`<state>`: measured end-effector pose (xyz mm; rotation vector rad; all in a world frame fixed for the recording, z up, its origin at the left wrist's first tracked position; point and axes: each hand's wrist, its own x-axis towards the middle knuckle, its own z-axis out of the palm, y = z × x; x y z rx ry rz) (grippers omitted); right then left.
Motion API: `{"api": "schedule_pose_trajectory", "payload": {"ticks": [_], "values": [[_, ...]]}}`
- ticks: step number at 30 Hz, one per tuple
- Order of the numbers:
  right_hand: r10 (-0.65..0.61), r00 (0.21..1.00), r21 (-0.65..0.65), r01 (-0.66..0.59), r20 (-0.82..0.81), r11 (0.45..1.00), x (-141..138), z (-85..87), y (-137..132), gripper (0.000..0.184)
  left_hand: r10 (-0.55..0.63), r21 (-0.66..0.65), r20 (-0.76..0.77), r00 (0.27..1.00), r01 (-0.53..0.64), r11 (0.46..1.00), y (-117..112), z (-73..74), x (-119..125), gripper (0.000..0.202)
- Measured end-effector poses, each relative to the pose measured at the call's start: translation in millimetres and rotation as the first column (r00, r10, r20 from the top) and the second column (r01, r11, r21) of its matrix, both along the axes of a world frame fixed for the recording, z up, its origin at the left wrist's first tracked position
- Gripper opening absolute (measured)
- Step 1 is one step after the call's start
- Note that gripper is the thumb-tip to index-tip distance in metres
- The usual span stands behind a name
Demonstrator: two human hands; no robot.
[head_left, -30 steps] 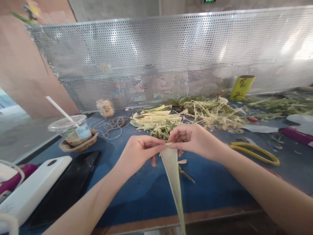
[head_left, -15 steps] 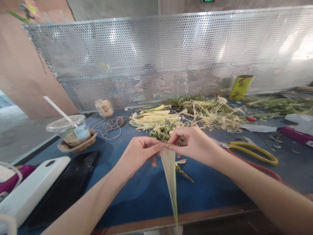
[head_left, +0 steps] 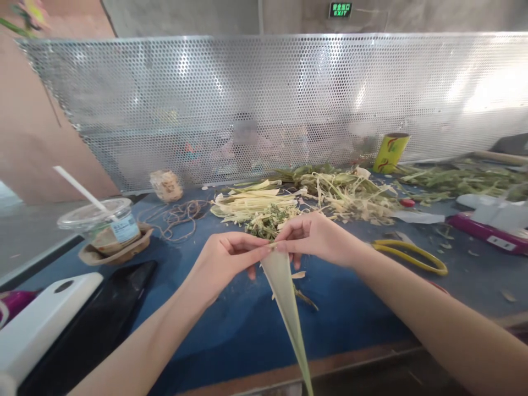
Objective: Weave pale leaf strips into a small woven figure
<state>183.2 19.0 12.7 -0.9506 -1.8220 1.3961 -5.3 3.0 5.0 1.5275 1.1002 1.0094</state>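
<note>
Sign [head_left: 340, 10], 1, green-lit, above the perforated panel [head_left: 264, 82]: "安全出口" over "EXIT". Label [head_left: 126, 228], 1, pale blue, on the lidded cup [head_left: 102, 237]: print too small to read. Tube [head_left: 391, 153], 1, yellow: printed marks, illegible. Purple item [head_left: 470, 226], right: white label [head_left: 501, 243], illegible.

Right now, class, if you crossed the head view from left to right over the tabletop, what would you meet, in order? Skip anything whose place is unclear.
Drink cup → loose twine → left hand → right hand → yellow handle → purple-and-white object.
</note>
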Motion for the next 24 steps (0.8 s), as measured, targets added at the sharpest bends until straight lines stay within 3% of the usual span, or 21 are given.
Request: {"api": "schedule_pose_trajectory", "payload": {"ticks": [6,12,20,24], "values": [[-0.05,0.992,-0.105,0.038,-0.118,0.994,-3.7,0.3,0.0,0.027,0.04,0.007,0.061,0.997,-0.041,0.999,-0.6,0.2,0.5,0.016],[-0.049,0.991,-0.008,0.049,-0.128,0.999,-2.7,-3.2,0.5,0.018,0.05,-0.037,0.139,0.989,-0.045,0.998,0.1,-2.6,2.2,0.016],[-0.026,0.999,-0.008,0.027,0.02,1.0,-2.6,1.4,-1.2,0.028,0.097,0.019,0.165,0.982,-0.101,0.995,-2.1,-2.1,3.3,0.014],[-0.092,0.996,0.066,0.092,-0.005,0.994,-1.2,0.8,-1.5,0.018,0.087,0.036,0.164,0.983,-0.094,0.995,-2.5,-1.0,3.3,0.015]]}}
